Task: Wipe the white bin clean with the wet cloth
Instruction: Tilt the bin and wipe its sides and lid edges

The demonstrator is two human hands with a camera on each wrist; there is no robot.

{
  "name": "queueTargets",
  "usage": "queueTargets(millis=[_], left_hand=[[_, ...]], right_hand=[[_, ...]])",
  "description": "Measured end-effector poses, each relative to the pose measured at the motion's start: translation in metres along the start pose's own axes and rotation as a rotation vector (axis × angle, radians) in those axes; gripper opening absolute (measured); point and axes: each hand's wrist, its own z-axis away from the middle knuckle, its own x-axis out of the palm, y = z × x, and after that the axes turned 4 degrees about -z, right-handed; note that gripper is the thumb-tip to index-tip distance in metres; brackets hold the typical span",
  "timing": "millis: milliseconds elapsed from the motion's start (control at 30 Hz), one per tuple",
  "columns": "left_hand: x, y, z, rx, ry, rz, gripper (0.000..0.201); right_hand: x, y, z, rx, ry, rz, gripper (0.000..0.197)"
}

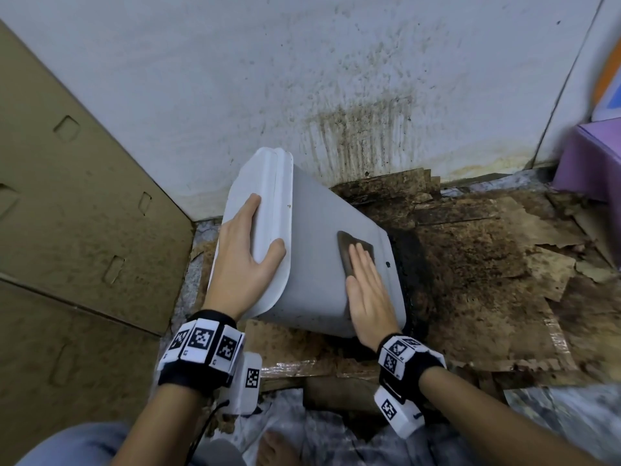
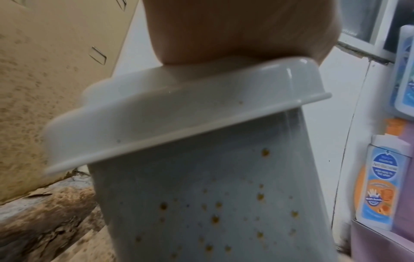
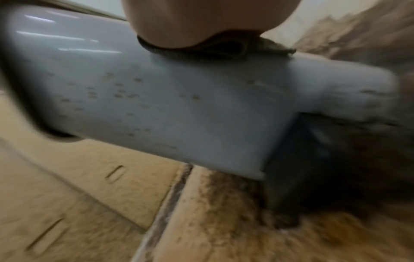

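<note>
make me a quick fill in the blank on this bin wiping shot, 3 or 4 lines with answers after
1. The white bin is tipped over, and the left hand holds it by its ____.
2. The right hand presses a dark ____ flat against the bin's side.
3. Seen from the left wrist, the bin's side is dotted with ____ spots.
4. The wall behind the bin is ____ with dark streaks.

Missing words: lid; cloth; yellowish-brown; stained

Bottle [image 2: 378, 187] label blurred (no legible txt).
</note>
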Motion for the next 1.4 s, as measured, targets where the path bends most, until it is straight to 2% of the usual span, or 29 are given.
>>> queueTargets(millis=[100, 233, 467, 567, 667, 800, 867, 933, 1000, 1133, 1267, 1400], left_hand=[[0.0, 0.001, 0.001, -0.003, 0.0, -0.001, 0.076], [0.003, 0.007, 0.0, 0.01, -0.005, -0.009, 0.076], [0.006, 0.009, -0.001, 0.025, -0.011, -0.055, 0.078], [0.007, 0.008, -0.002, 0.031, -0.01, -0.073, 0.078], [0.008, 0.007, -0.002, 0.042, -0.014, -0.093, 0.079], [0.008, 0.004, -0.003, 0.053, -0.032, -0.106, 0.082], [0.008, 0.003, -0.003, 0.056, -0.034, -0.102, 0.085], [0.009, 0.003, -0.003, 0.055, -0.032, -0.097, 0.082], [0.008, 0.004, -0.003, 0.047, -0.025, -0.09, 0.079], [0.008, 0.004, -0.003, 0.046, -0.03, -0.089, 0.078], [0.007, 0.002, -0.004, 0.048, -0.035, -0.093, 0.082], [0.005, 0.0, -0.003, 0.058, -0.04, -0.088, 0.087]], right_hand=[[-0.006, 0.028, 0.003, 0.14, -0.003, -0.025, 0.063], [-0.009, 0.04, 0.003, 0.329, 0.041, -0.086, 0.059], [-0.009, 0.018, -0.006, 0.393, 0.041, -0.089, 0.055], [-0.003, -0.001, -0.009, 0.388, 0.043, -0.076, 0.058], [0.001, -0.042, -0.01, 0.341, 0.028, -0.124, 0.058], [-0.002, -0.104, -0.015, 0.026, -0.068, -0.155, 0.052], [-0.002, -0.111, -0.015, -0.095, -0.081, -0.122, 0.05], [0.001, -0.108, -0.012, -0.153, -0.044, -0.082, 0.051], [0.005, -0.104, -0.011, -0.124, -0.017, -0.095, 0.057], [0.005, -0.103, -0.014, 0.044, -0.021, -0.191, 0.064], [0.0, -0.11, -0.019, 0.065, -0.055, -0.219, 0.057], [-0.001, -0.11, -0.02, 0.093, -0.007, -0.28, 0.052]])
